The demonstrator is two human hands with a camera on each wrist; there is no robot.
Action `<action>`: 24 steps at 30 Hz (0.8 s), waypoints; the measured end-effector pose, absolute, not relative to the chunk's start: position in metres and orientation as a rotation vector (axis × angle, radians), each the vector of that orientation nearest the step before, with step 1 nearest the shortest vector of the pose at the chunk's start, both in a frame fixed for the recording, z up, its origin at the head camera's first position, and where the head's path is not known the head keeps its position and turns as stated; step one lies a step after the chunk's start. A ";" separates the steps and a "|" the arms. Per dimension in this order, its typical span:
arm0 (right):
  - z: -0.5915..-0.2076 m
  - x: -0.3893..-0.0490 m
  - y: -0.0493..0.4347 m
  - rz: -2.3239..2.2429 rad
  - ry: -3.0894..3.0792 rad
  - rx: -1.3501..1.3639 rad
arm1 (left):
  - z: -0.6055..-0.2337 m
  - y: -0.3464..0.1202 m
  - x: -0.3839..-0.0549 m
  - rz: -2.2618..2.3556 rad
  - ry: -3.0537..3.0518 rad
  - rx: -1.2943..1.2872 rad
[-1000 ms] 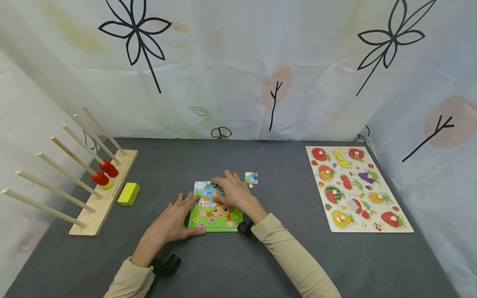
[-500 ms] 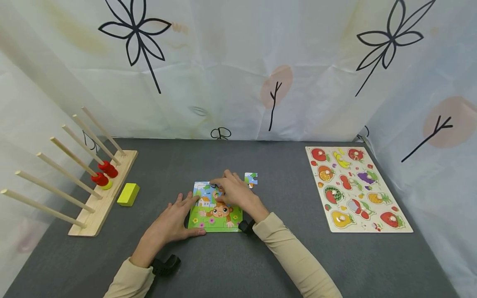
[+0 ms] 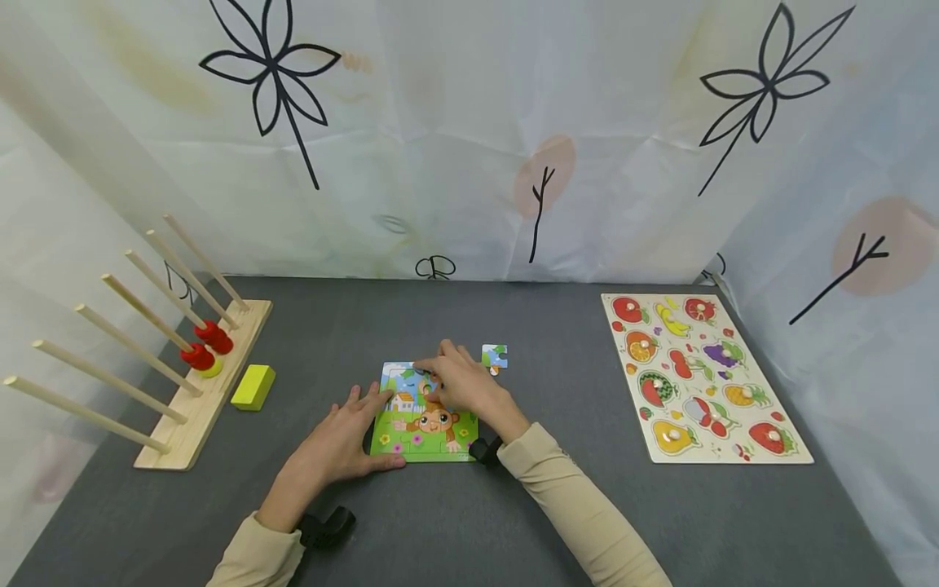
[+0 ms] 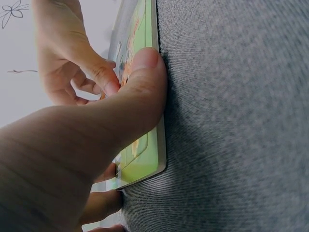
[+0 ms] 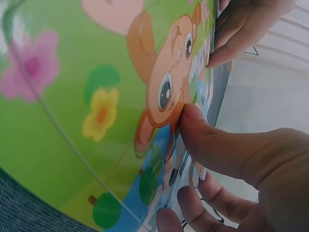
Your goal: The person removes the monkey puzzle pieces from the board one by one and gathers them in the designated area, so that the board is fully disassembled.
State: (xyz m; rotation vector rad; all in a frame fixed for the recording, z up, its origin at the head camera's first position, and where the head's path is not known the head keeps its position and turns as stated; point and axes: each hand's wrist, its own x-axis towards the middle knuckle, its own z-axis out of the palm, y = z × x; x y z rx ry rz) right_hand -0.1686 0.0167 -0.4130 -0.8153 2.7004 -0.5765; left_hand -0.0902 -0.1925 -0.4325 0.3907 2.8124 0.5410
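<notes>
Left hand (image 3: pixel 340 436) unmoved; right hand (image 3: pixel 471 386) still pinching at the puzzle (image 3: pixel 424 430).

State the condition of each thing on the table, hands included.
Monkey puzzle: flat, mostly assembled
Left hand: resting on the puzzle's left and near edges
Right hand: pinching a puzzle piece, seating unclear
Loose piece: flat, apart from the puzzle
Rod rack: standing on its base
Beads: threaded low on the rack
Yellow block: lying beside the rack
Fruit board: flat, fruit shapes apparently in place

Jigsaw board (image 3: pixel 420 424) on table (image 3: pixel 557 391). From it: loose piece (image 3: pixel 495 356) near far right corner, fruit board (image 3: pixel 706 379) well right, block (image 3: pixel 253 387) left, peg stand (image 3: pixel 204 401) farther left.
</notes>
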 end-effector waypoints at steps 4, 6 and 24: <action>-0.412 -0.167 0.017 -0.563 2.700 -0.816 | -0.433 -0.192 -0.090 0.537 2.815 0.393; -0.412 -0.167 0.017 -0.551 2.704 -0.818 | -0.433 -0.192 -0.090 0.538 2.818 0.396; -0.412 -0.169 0.035 -0.624 2.736 -0.876 | -0.433 -0.192 -0.088 0.568 2.822 0.400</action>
